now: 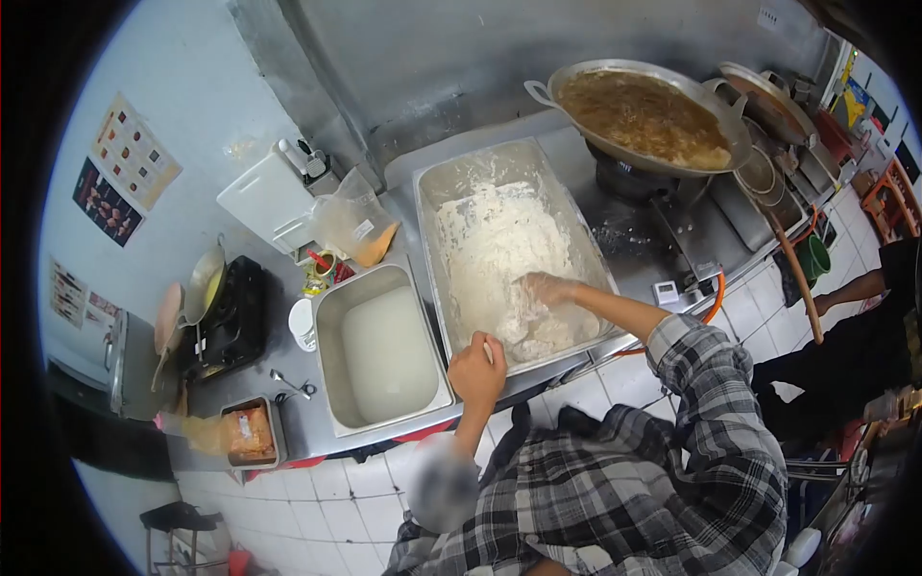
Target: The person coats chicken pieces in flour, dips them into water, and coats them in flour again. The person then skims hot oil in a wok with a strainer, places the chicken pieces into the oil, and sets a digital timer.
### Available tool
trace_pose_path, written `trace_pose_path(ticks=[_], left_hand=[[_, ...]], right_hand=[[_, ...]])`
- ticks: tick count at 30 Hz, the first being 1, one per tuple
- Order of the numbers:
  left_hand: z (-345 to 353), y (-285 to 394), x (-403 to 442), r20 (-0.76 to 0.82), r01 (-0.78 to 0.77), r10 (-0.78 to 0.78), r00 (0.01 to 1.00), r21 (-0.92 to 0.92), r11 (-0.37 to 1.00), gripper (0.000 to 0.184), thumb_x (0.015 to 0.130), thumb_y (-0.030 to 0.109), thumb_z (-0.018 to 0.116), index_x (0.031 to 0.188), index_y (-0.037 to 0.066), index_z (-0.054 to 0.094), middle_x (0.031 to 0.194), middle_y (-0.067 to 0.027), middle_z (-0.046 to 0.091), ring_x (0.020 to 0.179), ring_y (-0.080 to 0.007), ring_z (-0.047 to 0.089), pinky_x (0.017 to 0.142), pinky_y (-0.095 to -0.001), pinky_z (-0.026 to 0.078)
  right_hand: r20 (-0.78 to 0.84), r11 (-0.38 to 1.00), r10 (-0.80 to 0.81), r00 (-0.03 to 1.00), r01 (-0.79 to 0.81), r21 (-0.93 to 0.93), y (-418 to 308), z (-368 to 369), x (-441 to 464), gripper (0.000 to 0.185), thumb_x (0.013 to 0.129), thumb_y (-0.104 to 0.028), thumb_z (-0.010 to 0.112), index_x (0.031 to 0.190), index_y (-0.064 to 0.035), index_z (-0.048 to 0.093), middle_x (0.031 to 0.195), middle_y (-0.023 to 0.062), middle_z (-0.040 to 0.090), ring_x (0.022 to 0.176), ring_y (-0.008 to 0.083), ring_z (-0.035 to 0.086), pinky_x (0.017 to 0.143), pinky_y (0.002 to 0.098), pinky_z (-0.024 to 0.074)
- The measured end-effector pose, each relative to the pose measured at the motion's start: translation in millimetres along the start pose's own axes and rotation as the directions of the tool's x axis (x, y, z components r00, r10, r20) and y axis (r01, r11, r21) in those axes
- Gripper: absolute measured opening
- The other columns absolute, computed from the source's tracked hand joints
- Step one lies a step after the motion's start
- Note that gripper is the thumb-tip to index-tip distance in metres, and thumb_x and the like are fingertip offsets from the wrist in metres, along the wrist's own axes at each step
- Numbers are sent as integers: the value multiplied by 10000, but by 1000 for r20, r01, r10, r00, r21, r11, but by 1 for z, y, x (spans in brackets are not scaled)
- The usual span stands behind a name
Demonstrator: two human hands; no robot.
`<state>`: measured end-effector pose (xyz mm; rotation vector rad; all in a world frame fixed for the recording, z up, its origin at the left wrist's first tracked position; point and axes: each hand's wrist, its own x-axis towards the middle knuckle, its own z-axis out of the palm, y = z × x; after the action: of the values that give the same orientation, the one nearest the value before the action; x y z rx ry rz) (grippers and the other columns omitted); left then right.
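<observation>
A deep metal tray (582, 216) in front of me holds a bed of white flour (499, 230). My right hand (545, 290) reaches into it from the right, dusted with flour. Flour-coated lumps (523, 322) lie right under that hand; their kind is hidden by the coating. The flour and blur hide how my right fingers are bent. At the tray's near left corner, my left hand (477, 370) is closed over the rim, thumb side up. A second metal pan (327, 331) with cloudy whitish liquid stands just left of it.
A large wok of bubbling brown oil (653, 115) sits on a burner at back right. A wooden handle (795, 278) juts out beyond the counter. Left stand a black stove (233, 317), a small tray with a packaged orange block (250, 432) and measuring spoons (293, 386). Another person's arm (850, 291) is at right.
</observation>
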<state>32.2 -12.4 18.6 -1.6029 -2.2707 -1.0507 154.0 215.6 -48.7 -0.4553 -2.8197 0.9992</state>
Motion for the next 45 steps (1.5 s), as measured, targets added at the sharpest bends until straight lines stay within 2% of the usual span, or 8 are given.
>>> trace_pose_path(ticks=[13,19,23,27,29,32,36,45], left_hand=[[-2,1,1,21,28,-30,999,56,998,172,847,209,557,714,102,575,487,-112,531,435,-315,535,427,-415,397],[-5,-2,0,66,12,-13,998,5,1000,156,832,172,571,691,105,570,441,-75,464,394,-276,493,417,-401,378],[-6,0,2,47,-4,4,999,-3,1000,166,826,161,568,670,108,553,442,-69,465,390,-271,490,422,-385,372],[-4,4,2,51,52,-53,997,22,998,172,818,154,577,653,113,548,433,-53,452,387,-264,476,424,-388,365],[-5,5,1,55,86,-86,995,7,996,184,821,157,577,645,115,544,432,-52,450,385,-260,471,422,-385,362],[-7,14,1,33,152,-154,988,59,987,200,836,173,566,640,136,583,423,-43,433,385,-234,464,426,-368,352],[2,9,-5,-51,182,-179,983,55,982,214,850,188,558,646,140,607,415,-40,399,374,-236,407,435,-375,326],[4,16,-6,-50,255,-254,966,35,966,257,887,181,519,654,93,582,429,-56,398,399,-207,414,445,-343,317]], right_hand=[[112,937,-114,987,144,-317,-45,-81,75,169,623,-56,671,740,45,603,692,193,615,655,276,623,585,357,466],[-204,918,48,978,38,396,-48,-238,64,266,802,-179,592,986,0,664,1006,180,648,927,264,613,840,350,473],[156,868,-262,952,303,-394,-162,-382,-8,356,913,-301,492,1134,-55,625,1093,105,644,979,242,599,922,352,459],[5,940,254,967,-248,236,-49,-487,-26,262,804,-62,570,1053,1,620,1038,121,646,918,230,611,797,346,527],[-147,934,345,927,-354,-44,41,-532,-17,295,778,-114,615,1039,23,628,1056,148,643,937,251,606,809,358,530],[-133,561,249,959,-254,-788,135,-546,-30,291,761,-153,640,975,43,653,1087,189,614,1068,300,518,879,381,465],[161,-3,358,920,173,-985,225,-544,-56,310,811,-214,597,945,58,662,1175,222,562,1231,377,412,993,413,388],[-329,861,154,932,-290,-417,141,-565,-52,212,860,-135,540,1013,5,585,999,146,608,939,258,549,804,351,456]])
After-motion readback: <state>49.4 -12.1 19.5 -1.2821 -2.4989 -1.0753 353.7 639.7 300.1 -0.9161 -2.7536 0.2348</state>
